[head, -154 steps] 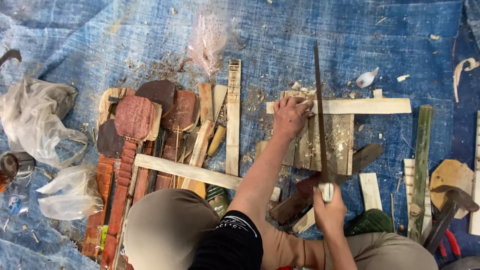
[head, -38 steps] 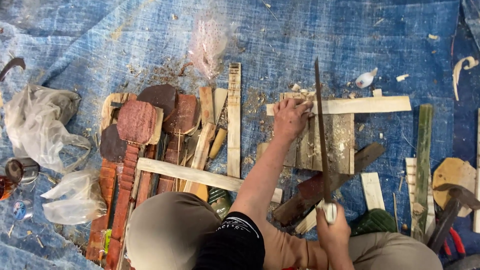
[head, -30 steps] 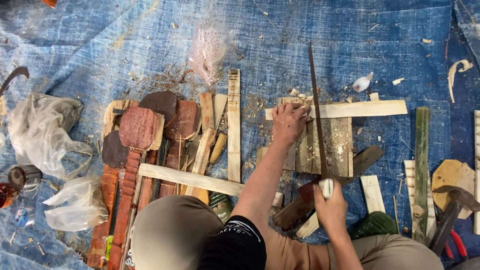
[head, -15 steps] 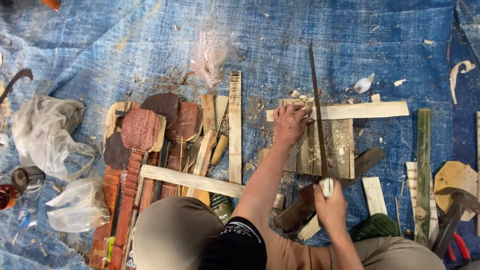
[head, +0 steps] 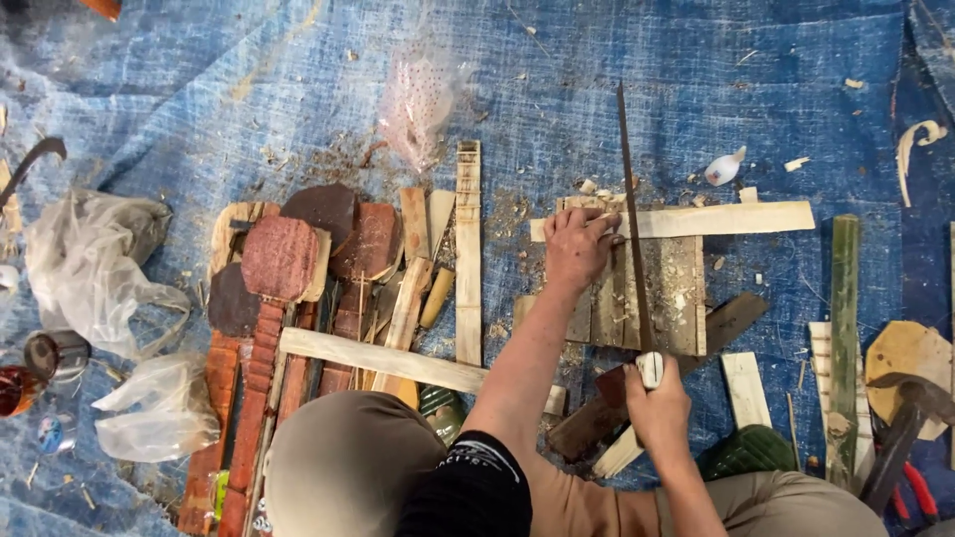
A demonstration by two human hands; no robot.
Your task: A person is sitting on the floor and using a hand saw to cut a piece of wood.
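As the right hand [head: 659, 403] stayed clenched on the pale handle of the saw [head: 633, 214], the long thin blade had run forward compared with a second or so earlier, when the hand sat lower and nearer the body; over the last half second it hardly shifted, so the stroke looked to be near its forward end. The blade crossed the pale wooden strip [head: 716, 219] just beside the left hand [head: 577, 249], which pressed flat, fingers spread, on that strip where it lay across the weathered board block [head: 667, 298]. The strip itself had not moved between views and still showed in one piece, which suggested the cut was under way but not through. Sawdust and chips lay around the block on the blue tarpaulin [head: 298, 89], and the pile of reddish carved wood pieces [head: 284, 268] to the left sat unchanged.
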